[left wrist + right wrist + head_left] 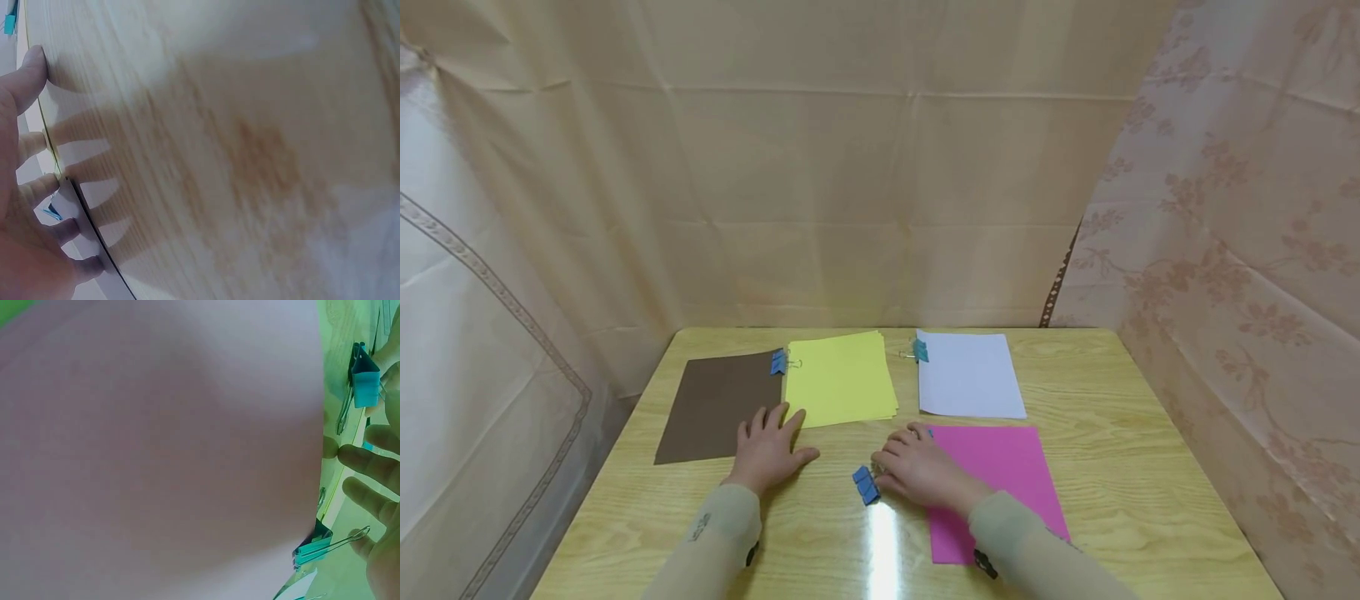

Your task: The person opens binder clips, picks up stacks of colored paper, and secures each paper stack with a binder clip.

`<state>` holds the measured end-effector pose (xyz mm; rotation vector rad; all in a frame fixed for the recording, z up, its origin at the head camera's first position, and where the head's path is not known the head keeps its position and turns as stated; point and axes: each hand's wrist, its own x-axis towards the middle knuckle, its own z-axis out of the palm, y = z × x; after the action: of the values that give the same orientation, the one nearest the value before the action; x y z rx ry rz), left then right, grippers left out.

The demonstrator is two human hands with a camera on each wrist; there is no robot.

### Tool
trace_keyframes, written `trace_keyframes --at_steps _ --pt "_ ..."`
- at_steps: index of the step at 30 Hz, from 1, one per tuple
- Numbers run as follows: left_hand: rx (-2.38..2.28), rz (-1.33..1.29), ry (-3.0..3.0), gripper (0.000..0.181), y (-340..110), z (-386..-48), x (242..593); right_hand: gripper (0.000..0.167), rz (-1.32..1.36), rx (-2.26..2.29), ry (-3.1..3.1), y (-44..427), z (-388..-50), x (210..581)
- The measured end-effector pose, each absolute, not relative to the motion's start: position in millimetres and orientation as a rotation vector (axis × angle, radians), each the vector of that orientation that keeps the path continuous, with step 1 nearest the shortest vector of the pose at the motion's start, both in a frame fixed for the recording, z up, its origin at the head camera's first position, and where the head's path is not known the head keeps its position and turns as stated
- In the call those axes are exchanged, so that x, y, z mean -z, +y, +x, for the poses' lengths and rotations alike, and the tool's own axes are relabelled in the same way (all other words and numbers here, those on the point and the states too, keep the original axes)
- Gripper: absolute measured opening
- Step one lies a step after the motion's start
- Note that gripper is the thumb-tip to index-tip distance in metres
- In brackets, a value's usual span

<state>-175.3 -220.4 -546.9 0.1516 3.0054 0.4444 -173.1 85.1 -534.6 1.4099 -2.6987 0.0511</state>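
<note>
My left hand [766,454] lies with spread fingers at the lower right corner of the brown paper [718,408], its fingertips by the yellow paper stack [838,379]. The right hand [925,467] is over the left edge of the pink paper [1000,487], fingers loosely bent. A binder clip [314,545] sits on that edge, its wire handle by a fingertip; the hand mostly hides it in the head view. Beside the right thumb a loose blue binder clip [866,485] lies on the table. I see no clip pinched between the fingers.
White paper [970,375] with a teal binder clip [921,350] on its left edge lies at the back right. Another blue binder clip [778,362] sits where the brown and yellow papers meet. Cloth curtains [880,167] surround the wooden table [1135,483].
</note>
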Motion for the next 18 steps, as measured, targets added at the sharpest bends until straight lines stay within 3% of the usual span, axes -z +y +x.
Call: trace_keyframes --at_steps 18 --pt "-0.453 0.144 3.008 0.079 -219.2 -174.4 545.8 0.016 1.381 -0.201 -2.582 84.4 -169.6 538.5"
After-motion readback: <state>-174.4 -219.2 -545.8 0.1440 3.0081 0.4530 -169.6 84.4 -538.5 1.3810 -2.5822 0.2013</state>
